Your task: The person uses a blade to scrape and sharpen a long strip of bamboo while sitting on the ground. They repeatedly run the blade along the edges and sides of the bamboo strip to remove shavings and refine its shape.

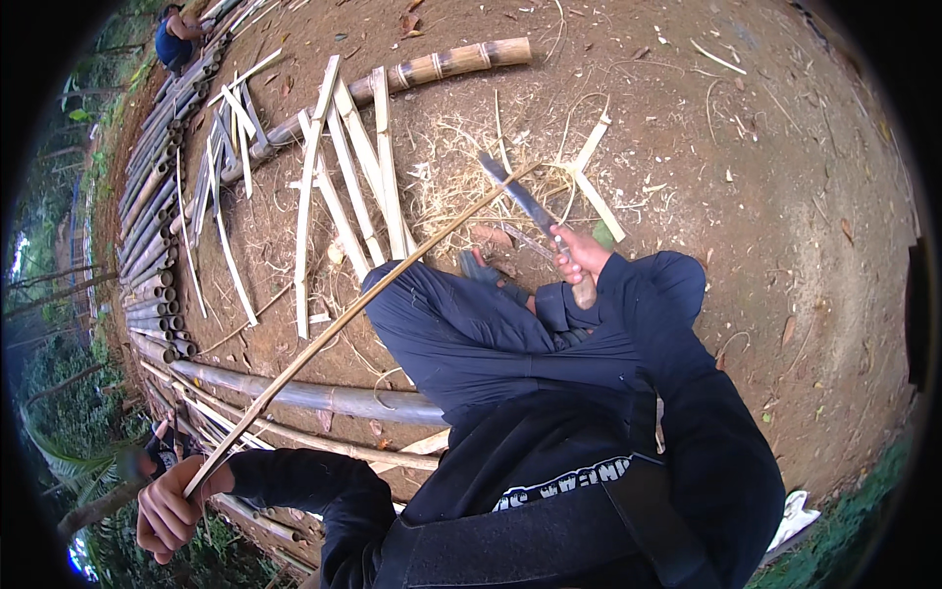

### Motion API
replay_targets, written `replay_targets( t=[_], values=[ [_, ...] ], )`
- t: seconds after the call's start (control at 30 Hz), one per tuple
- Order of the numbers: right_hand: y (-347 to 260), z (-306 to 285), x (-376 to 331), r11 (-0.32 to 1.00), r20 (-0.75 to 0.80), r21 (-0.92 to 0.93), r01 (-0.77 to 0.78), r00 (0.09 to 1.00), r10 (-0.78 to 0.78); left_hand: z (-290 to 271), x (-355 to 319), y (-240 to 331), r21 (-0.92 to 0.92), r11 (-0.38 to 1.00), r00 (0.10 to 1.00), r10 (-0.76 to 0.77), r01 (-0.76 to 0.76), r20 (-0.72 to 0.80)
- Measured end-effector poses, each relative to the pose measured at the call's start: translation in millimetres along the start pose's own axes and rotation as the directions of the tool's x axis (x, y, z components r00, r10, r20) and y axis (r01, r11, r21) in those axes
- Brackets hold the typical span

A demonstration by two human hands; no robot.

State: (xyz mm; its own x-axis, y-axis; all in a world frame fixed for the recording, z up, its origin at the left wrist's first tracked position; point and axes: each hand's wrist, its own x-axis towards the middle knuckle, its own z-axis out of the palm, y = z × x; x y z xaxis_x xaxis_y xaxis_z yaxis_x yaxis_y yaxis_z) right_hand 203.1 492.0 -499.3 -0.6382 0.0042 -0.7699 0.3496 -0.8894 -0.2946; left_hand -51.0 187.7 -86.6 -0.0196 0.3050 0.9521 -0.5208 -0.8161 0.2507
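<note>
My left hand (172, 506), far out at the lower left, is closed around one end of a long, thin bamboo strip (361, 299). The strip slants up to the right, passing above my left knee. In front of my crossed legs, my right hand (581, 253) grips a machete by its wooden handle (584, 293). Its dark blade (525, 199) points up and left and crosses the strip near the strip's far end; whether the edge touches the strip, I cannot tell. Curly shavings (451, 182) lie on the ground beyond the blade.
Split bamboo slats (368, 162) lean on a thick bamboo pole (442, 65) ahead. Two short pale pieces (594, 201) lie right of the blade. Stacked bamboo poles (152, 221) line the left, and another pole (314, 393) lies beside me. A person (177, 39) crouches at the far left.
</note>
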Motion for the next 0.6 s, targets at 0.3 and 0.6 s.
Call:
replay_targets(
  t=[0.3, 0.6],
  values=[
    [20, -4, 11, 0.990, -0.094, 0.089, 0.111, 0.990, -0.102, 16, 0, 1, -0.013, 0.991, 0.980, -0.131, 0.135, 0.150],
    [18, 32, -32, 0.994, -0.003, -0.112, 0.018, 1.000, -0.018, 21, -2, -4, -0.005, 0.998, 0.993, -0.060, 0.061, 0.104]
  ],
)
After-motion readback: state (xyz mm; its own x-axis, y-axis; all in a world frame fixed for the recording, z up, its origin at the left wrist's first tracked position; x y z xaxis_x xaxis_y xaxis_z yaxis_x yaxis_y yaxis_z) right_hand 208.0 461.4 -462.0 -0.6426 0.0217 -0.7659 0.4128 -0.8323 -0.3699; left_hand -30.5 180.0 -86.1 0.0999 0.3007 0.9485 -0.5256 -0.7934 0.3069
